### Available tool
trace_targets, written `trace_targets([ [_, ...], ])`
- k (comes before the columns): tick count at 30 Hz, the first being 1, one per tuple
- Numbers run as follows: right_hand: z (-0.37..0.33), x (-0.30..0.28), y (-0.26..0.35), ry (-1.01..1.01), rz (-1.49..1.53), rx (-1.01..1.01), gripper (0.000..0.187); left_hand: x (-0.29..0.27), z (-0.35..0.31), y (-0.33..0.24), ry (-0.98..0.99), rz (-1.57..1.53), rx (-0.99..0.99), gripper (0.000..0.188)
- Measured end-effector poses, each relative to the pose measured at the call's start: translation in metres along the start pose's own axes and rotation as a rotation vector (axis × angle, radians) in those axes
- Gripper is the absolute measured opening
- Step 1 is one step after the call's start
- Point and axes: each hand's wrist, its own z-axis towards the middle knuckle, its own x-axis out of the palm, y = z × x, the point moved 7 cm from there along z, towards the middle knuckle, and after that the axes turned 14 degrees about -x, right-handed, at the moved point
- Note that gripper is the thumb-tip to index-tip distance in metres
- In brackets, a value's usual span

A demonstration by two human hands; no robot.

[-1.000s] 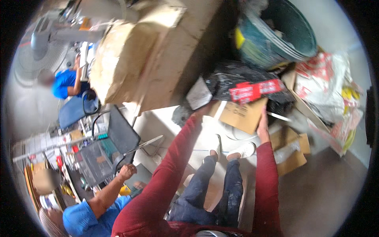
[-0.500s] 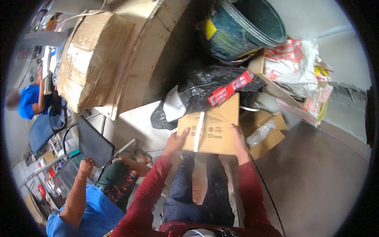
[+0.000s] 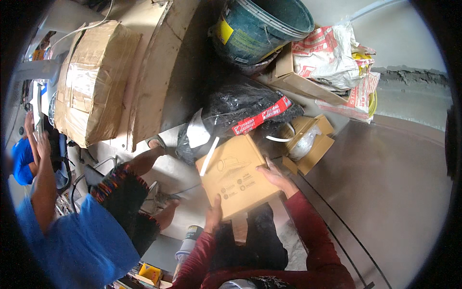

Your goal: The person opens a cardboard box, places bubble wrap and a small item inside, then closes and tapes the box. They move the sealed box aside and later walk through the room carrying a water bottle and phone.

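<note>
Resting between left fingers (image 3: 216, 204) and right fingers (image 3: 270, 174), the cardboard box (image 3: 238, 171) is gripped.

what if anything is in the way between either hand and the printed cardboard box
Nothing visible: the left hand and right hand both hold the cardboard box directly. The white strip near its upper left is clear of both.

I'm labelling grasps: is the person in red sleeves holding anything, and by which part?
Yes, a cardboard box: the left hand grips it near its lower left corner, the right hand by its right side.
</note>
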Motion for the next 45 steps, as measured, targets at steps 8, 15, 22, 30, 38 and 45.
trace_targets([
  [8,-0.018,0.003,0.043,0.205,-0.366,-0.169,0.085,0.037,-0.067,0.049,0.058,-0.398,-0.231,0.066],
  [15,-0.038,-0.018,0.044,0.161,-0.331,-0.312,0.08,0.044,-0.105,0.034,-0.027,-0.357,0.019,0.061],
  [22,-0.096,-0.039,0.06,0.133,-0.395,-0.153,0.077,0.037,-0.153,0.027,-0.076,-0.215,0.007,0.058],
  [30,-0.163,-0.047,0.092,0.026,-0.468,-0.158,0.071,0.024,-0.183,0.022,-0.029,0.093,-0.121,0.073],
  [38,-0.231,-0.047,0.104,-0.151,-0.348,-0.394,0.061,-0.019,-0.206,0.032,-0.073,0.177,0.057,0.057],
  [45,-0.094,-0.036,0.027,-0.181,0.158,-0.388,0.061,-0.029,-0.14,-0.025,0.764,-0.578,0.018,0.106],
])
